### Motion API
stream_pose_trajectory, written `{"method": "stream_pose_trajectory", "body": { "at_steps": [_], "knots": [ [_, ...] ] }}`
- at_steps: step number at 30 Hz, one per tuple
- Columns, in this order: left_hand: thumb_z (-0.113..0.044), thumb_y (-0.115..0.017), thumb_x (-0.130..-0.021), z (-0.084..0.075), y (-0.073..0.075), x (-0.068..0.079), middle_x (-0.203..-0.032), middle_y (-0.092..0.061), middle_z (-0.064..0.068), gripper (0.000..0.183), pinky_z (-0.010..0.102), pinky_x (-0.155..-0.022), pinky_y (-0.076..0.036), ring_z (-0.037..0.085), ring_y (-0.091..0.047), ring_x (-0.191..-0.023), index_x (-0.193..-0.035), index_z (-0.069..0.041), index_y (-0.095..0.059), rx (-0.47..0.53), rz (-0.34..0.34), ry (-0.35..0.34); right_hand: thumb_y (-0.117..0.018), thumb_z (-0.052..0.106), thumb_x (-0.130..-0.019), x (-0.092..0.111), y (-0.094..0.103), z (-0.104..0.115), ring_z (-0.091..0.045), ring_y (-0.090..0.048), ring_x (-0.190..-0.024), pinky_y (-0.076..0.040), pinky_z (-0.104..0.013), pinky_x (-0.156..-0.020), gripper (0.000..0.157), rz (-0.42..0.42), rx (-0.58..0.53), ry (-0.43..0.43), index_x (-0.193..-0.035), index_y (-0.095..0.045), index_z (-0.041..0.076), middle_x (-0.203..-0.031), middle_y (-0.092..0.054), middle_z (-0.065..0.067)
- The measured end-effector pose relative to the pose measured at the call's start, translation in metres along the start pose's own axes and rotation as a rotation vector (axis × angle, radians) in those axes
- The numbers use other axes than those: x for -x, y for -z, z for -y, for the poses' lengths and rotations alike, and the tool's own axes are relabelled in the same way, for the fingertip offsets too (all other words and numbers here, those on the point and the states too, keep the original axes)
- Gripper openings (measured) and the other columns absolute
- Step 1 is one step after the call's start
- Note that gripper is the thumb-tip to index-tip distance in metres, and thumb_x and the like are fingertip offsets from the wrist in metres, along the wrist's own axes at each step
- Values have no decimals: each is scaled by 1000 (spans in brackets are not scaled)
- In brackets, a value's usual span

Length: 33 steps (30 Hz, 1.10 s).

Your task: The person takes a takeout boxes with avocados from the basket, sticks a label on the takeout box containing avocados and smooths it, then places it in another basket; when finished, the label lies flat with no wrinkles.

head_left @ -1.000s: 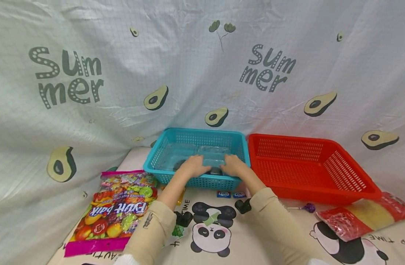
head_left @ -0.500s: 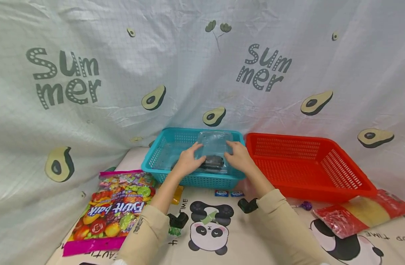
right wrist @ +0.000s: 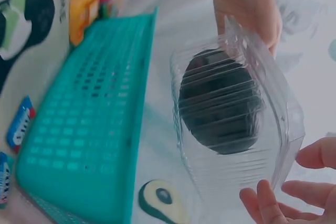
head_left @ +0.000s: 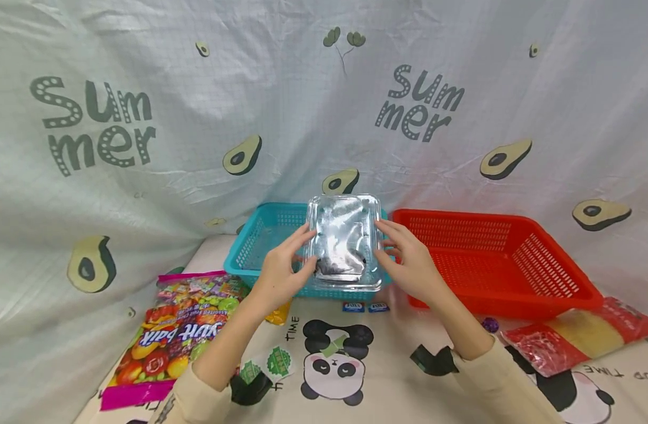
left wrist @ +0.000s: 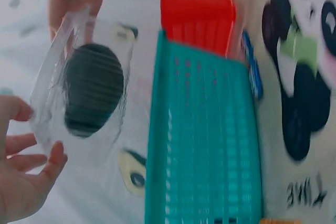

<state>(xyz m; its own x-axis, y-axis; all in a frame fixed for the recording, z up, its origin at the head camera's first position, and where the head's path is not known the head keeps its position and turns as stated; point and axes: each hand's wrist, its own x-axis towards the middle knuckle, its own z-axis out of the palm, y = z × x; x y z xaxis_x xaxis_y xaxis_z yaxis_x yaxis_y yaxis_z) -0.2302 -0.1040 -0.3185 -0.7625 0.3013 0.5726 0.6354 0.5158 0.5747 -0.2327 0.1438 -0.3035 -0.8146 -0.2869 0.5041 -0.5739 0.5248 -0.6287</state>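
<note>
A clear plastic hinged box (head_left: 341, 221) is up over the front of the teal basket (head_left: 239, 268). A dark oval thing (left wrist: 94, 90) shows through its ribbed wall in both wrist views; what kind of thing it is, I cannot tell. My left hand (head_left: 278, 274) grips the box's left edge between thumb and fingers. On the opposite edge my right hand (head_left: 411, 262) holds it the same way, with fingertips (right wrist: 268, 200) against the plastic. The lid looks closed. Part of the basket's inside is hidden behind the box.
Right of the teal basket stands a red basket (head_left: 483, 300). A fruit candy bag (head_left: 181, 330) lies at left, a red and yellow packet (head_left: 578, 338) at right. Two small blue wrappers (head_left: 378, 307), an orange packet (head_left: 278, 313) and a purple lollipop (head_left: 490, 324) lie in front.
Both hands have lifted the clear plastic box from inside the teal basket, up and towards me. The box has tilted to show its broad face.
</note>
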Motion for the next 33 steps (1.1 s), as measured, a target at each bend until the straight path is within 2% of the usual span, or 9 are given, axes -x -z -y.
{"method": "stream_pose_trajectory", "body": {
  "at_steps": [5, 10, 14, 16, 19, 23, 26, 30, 33],
  "knots": [
    [-10, -56, -85, -17, -5, 30, -138, -38, 6, 42, 24, -66, -52, 17, -63, -84, -126, -8, -49, 59, -52, -84, -59, 6, -84, 37, 7, 4, -16, -54, -100, -47, -31, -84, 49, 5, -96, 26, -130, -45, 12, -131, -42, -3],
    [-5, -59, -82, -28, -11, 64, -136, -39, 10, 43, 19, -62, -51, 9, -62, -77, -124, -6, -51, 114, -1, -99, -59, 4, -83, 74, 8, 7, -13, -53, -100, -47, -21, -83, 48, 24, -158, 23, -128, -47, 14, -132, -39, -2],
    [-1, -59, -79, -36, -19, 86, -133, -40, 15, 43, 13, -57, -48, 3, -59, -68, -122, -1, -51, 127, 35, -140, -60, -2, -80, 97, 4, 5, -10, -51, -101, -48, -20, -78, 51, 14, -130, 62, -127, -48, 11, -132, -38, -5],
    [0, -58, -79, -37, -23, 94, -132, -40, 17, 44, 13, -61, -48, 2, -59, -69, -122, 1, -50, 137, 62, -149, -61, -5, -78, 107, 1, 3, -10, -52, -99, -49, -21, -75, 53, 14, -120, 84, -128, -47, 9, -131, -39, -8],
    [0, -57, -80, -34, -28, 105, -134, -38, 16, 44, 14, -63, -49, 4, -60, -73, -124, -1, -49, 171, 128, -93, -61, -8, -76, 118, -5, -4, -10, -53, -96, -50, -22, -70, 53, 23, -122, 105, -126, -47, 5, -129, -42, -11],
    [-4, -56, -82, -25, -37, 112, -136, -36, 12, 42, 15, -65, -49, 6, -59, -79, -124, -4, -49, 195, 217, 28, -61, -9, -75, 126, -16, -18, -10, -57, -89, -52, -24, -67, 51, 50, -110, 85, -124, -49, 1, -123, -47, -14],
    [-6, -56, -83, -19, -43, 113, -136, -35, 11, 41, 17, -64, -50, 6, -60, -79, -124, -6, -50, 223, 260, 86, -60, -9, -74, 128, -24, -29, -9, -58, -86, -52, -25, -67, 50, 60, -88, 42, -122, -50, 0, -119, -50, -14],
    [-7, -55, -85, -12, -49, 114, -137, -34, 11, 40, 19, -64, -51, 9, -62, -79, -124, -9, -50, 271, 284, 120, -60, -7, -76, 132, -30, -42, -10, -59, -85, -52, -24, -69, 47, 64, -85, -24, -122, -51, 1, -117, -51, -13],
    [-9, -55, -86, -8, -53, 115, -137, -34, 10, 38, 21, -70, -51, 16, -62, -88, -123, -11, -50, 301, 293, 140, -61, -7, -76, 134, -32, -49, -12, -60, -83, -51, -24, -69, 46, 54, -88, -33, -120, -52, -1, -115, -53, -13]
  ]
}}
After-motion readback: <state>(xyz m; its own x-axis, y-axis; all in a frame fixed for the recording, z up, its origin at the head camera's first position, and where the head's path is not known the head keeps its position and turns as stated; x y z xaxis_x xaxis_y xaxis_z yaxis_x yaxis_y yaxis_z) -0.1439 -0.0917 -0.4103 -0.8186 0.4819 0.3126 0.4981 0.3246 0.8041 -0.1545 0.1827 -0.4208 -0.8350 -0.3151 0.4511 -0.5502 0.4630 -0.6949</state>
